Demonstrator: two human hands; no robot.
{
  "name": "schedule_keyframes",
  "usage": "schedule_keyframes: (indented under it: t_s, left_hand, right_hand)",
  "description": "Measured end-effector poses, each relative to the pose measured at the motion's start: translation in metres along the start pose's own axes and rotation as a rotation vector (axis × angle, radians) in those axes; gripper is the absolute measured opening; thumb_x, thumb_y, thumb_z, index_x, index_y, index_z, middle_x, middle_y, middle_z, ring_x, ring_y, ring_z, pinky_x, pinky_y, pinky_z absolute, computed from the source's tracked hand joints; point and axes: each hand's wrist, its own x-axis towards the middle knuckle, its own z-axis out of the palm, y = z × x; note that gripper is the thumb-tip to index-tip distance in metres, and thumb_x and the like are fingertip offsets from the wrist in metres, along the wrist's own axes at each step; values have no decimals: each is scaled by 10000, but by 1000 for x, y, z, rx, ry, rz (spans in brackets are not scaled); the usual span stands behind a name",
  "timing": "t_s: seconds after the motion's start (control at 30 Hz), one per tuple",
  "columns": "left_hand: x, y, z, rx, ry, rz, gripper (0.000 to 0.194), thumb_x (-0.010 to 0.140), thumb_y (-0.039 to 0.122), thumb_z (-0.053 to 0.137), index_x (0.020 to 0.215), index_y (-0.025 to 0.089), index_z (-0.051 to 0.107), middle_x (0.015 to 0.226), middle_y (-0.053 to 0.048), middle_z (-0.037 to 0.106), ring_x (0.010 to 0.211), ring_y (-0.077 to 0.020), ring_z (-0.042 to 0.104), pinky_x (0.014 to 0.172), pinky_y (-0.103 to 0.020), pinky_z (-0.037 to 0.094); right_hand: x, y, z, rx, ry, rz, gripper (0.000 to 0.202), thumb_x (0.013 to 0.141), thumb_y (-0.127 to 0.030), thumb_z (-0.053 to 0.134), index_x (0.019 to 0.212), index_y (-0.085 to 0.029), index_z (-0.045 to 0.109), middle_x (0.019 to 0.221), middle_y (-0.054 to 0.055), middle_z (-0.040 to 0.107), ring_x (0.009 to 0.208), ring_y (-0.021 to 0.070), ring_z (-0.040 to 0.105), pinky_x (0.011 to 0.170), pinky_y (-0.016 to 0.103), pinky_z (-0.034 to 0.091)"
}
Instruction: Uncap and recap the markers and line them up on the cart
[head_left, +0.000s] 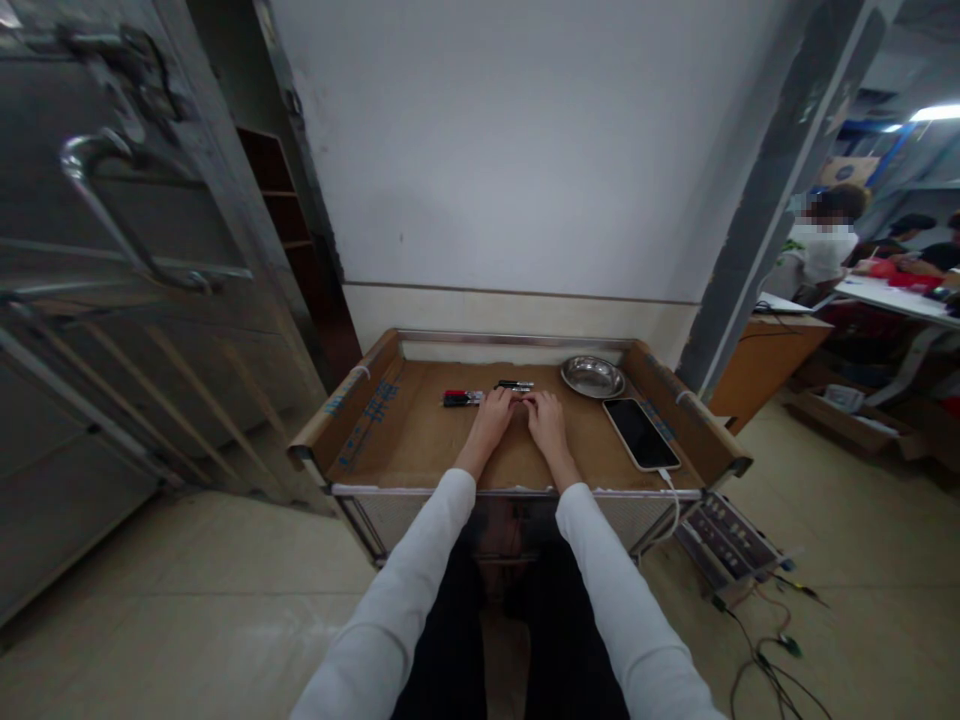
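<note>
On a cardboard-lined cart top (420, 440), my left hand (493, 415) and my right hand (545, 415) come together near the middle. The fingers of both hands are bent inward, with the tips almost meeting. Something thin may be pinched between them, but it is too small and too covered to name. Red and black pen-like items (459, 398) lie just left of my left hand, partly hidden by it. Beyond my fingertips are slim black pens (514, 384), lying sideways.
A round metal dish (592, 377) sits at the back right of the cart. In front of it lies a phone (641, 434) with a white cable (675, 510) hanging over the edge. A metal door (135, 250) stands left; a power strip (727, 545) and wires are on the floor.
</note>
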Motion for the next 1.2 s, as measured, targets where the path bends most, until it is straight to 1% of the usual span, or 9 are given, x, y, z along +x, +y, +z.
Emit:
schedule_keyframes:
  t_s: [0.17,0.33,0.4,0.53,0.7,0.87,1.03,1.1,1.2]
  left_hand:
    - [1,-2,1,-190,110,33,192,932,217,414,1104,167,484,1064,-77,633,983,-161,598,893,-297,434]
    - [2,-2,5,-147,121,-6,300,953,239,345,1226,155,436,1112,-104,640,979,-166,620,879,-300,456]
    - [2,-3,8,-90,112,-14,367,953,244,326,1301,153,400,1218,-127,600,1101,-192,578,955,-352,424]
    - [0,-6,16,5,41,2,422,940,288,343,1351,217,407,1384,-109,482,1337,-236,369,1078,-477,298]
    - [-1,-8,20,20,-4,13,455,914,277,389,1369,257,396,1403,-81,463,1379,-244,288,1116,-508,216]
    - [-1,-5,13,65,-14,17,347,899,274,447,1233,212,521,1265,-105,558,1258,-254,423,1070,-465,276]
    - [-6,-1,2,18,-82,130,181,903,292,482,1015,215,601,1056,-57,634,1061,-204,541,997,-382,329]
    - [-9,0,-2,-15,-36,103,174,919,281,459,1009,214,592,1023,-42,645,1015,-180,562,980,-356,333]
    - [-12,0,-8,-20,83,-25,192,935,280,432,1050,215,571,1029,-38,646,995,-174,570,928,-332,355]
  right_hand:
    - [-1,-2,-3,170,-10,-130,267,914,-204,391,1083,-193,597,1087,84,634,1012,196,551,901,323,423]
    - [-3,-5,-4,91,-13,-82,269,929,-240,386,1081,-199,605,1059,78,663,964,197,595,881,322,441]
    - [-3,-6,-3,73,4,-71,273,940,-263,375,1087,-194,595,1048,81,669,952,191,609,867,312,448]
    - [-3,-7,-3,65,34,-38,274,959,-282,340,1055,-187,578,1012,86,675,941,181,626,841,284,455]
    - [-4,-7,-5,90,35,-19,253,959,-282,340,1035,-190,563,1005,89,674,950,184,628,827,274,452]
    - [-4,-8,-6,148,50,-4,256,953,-287,341,1058,-198,556,1033,77,669,934,184,625,829,284,448]
    - [-4,-8,-9,154,125,39,274,945,-281,350,1047,-188,586,1016,78,674,915,196,611,821,295,440]
    - [-5,-7,-11,138,159,68,283,944,-280,355,1031,-187,607,1003,79,679,900,201,603,814,297,432]
    - [-6,-7,-14,99,185,91,291,940,-272,367,1012,-188,636,986,79,686,887,207,587,809,303,418]
